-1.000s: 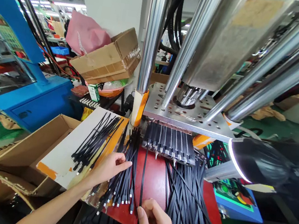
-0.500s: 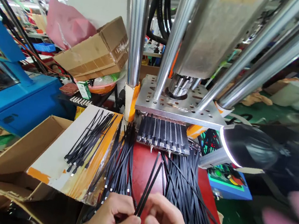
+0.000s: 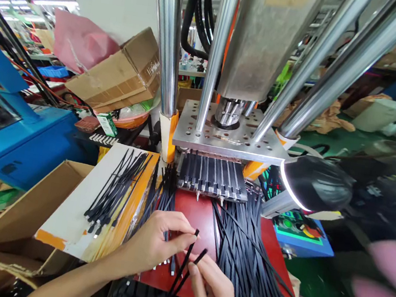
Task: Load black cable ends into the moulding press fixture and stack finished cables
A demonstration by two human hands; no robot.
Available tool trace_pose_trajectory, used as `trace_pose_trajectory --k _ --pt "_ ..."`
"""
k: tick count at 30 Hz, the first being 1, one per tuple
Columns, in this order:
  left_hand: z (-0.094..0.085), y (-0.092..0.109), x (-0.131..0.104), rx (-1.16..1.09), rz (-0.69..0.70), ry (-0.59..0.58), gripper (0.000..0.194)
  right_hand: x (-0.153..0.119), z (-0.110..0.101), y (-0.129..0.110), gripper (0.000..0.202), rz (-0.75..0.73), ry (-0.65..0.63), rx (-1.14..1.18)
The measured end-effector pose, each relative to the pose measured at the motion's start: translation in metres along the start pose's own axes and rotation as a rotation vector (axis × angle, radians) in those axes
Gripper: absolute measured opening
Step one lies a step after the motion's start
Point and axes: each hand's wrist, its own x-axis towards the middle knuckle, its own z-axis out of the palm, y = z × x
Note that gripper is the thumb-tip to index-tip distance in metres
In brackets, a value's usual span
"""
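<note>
"Two hands, pose?"

"Left hand reaches in from lower left, thumb and forefinger pinched on a black strip. Right hand comes up from the bottom, curled, pinching a second strip. Fingertips near each other; contact, can't tell."

"Strips: where, which way?"

"Over the near part of the red table. Long axes slant, upper ends leaning right, splayed slightly."
</note>
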Motion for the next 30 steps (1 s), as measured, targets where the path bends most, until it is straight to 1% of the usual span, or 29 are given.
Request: trace_pose_trajectory --k 2,4,6,8,11,13,16,19,21,22,24,25,26,27,28,29,30 --pt "0.003 0.001 -0.001 0.018 -0.032 0.012 0.014 -0.001 -0.007 0.001 0.024 -0.006 0.031 -0.019" --pt "0.007 0.0 -0.005 -0.028 -0.084 0.007 0.012 -0.002 -0.014 0.004 0.024 -0.027 0.064 -0.004" --pt "0.01 -0.001 -0.008 -0.153 -0.148 -0.01 0.014 -0.001 -0.016 0.007 0.021 -0.066 0.122 0.027" --pt "0.011 -0.003 -0.008 -0.309 -0.211 -0.034 0.018 0.001 -0.015 0.008 0.018 -0.1 0.163 0.04" --pt "0.011 -0.004 -0.005 -0.5 -0.265 -0.075 0.025 0.006 -0.008 0.004 0.016 -0.118 0.104 0.024" --pt "0.011 -0.004 -0.001 -0.55 -0.27 -0.084 0.027 0.011 -0.004 -0.002 0.017 -0.107 0.065 -0.009" --pt "0.01 -0.004 0.005 -0.497 -0.236 -0.078 0.028 0.022 0.0 -0.008 0.022 -0.101 0.086 -0.055" --pt "0.007 -0.004 0.016 -0.301 -0.139 -0.049 0.026 0.026 0.008 -0.001 0.031 -0.068 0.129 -0.054" --pt "0.002 -0.005 0.029 -0.171 -0.069 -0.005 0.025 0.018 0.016 0.012 0.034 0.028 0.088 -0.035" --pt "-0.002 -0.007 0.038 -0.13 -0.042 0.025 0.025 0.012 0.02 0.02 0.035 0.095 0.025 -0.009" --pt "-0.011 -0.015 0.06 -0.075 -0.003 0.113 0.025 -0.002 0.021 0.03 0.033 0.261 -0.173 0.09" --pt "-0.015 -0.022 0.073 -0.041 0.012 0.154 0.025 -0.005 0.017 0.032 0.032 0.33 -0.274 0.129" --pt "-0.018 -0.03 0.087 0.003 0.025 0.18 0.024 -0.005 0.009 0.031 0.032 0.365 -0.345 0.134" --pt "-0.021 -0.04 0.101 0.055 0.036 0.197 0.023 0.001 -0.002 0.027 0.032 0.368 -0.384 0.095" --pt "-0.023 -0.05 0.115 0.105 0.044 0.207 0.022 0.014 -0.016 0.022 0.033 0.337 -0.389 0.014" --pt "-0.024 -0.06 0.128 0.148 0.048 0.213 0.022 0.032 -0.031 0.014 0.036 0.276 -0.345 -0.1" --pt "-0.024 -0.069 0.14 0.179 0.047 0.222 0.022 0.054 -0.046 0.007 0.039 0.226 -0.344 -0.192"
